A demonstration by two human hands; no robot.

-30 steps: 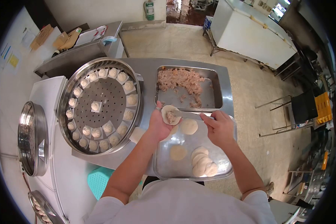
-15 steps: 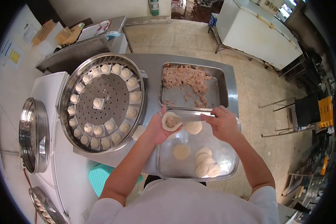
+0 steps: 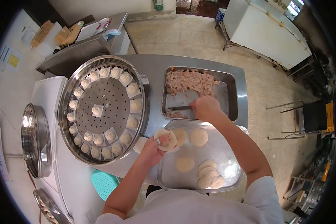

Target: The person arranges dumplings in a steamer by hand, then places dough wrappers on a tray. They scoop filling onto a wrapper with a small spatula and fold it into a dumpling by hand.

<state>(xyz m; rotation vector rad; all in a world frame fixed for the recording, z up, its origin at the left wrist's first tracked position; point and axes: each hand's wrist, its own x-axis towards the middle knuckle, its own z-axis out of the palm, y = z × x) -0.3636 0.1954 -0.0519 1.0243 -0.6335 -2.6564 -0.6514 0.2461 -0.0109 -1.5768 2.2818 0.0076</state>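
Note:
My left hand (image 3: 152, 152), with a ring on a finger, cradles a round dough wrapper (image 3: 171, 139) with pinkish meat filling on it. In my right hand (image 3: 207, 108) is a narrow flat spatula (image 3: 180, 108), its blade low in the steel pan (image 3: 233, 98) by a small heap of filling. Most of the minced meat filling (image 3: 190, 81) lies toward the pan's far side. Below the pan, a flat metal tray (image 3: 168, 177) carries single wrappers (image 3: 199, 137) and an overlapping pile of wrappers (image 3: 209, 174).
To the left, a large round perforated steamer (image 3: 112, 93) holds a ring of pleated buns (image 3: 132, 88) on paper squares and one near its middle. Another steamer (image 3: 35, 140) stands further left. A teal perforated stool (image 3: 103, 183) is below the counter, a black chair (image 3: 314, 115) to the right.
My right hand has moved up and left from above the tray into the pan with the spatula. My left hand, still holding the wrapper, has come slightly lower. The view has shifted a little.

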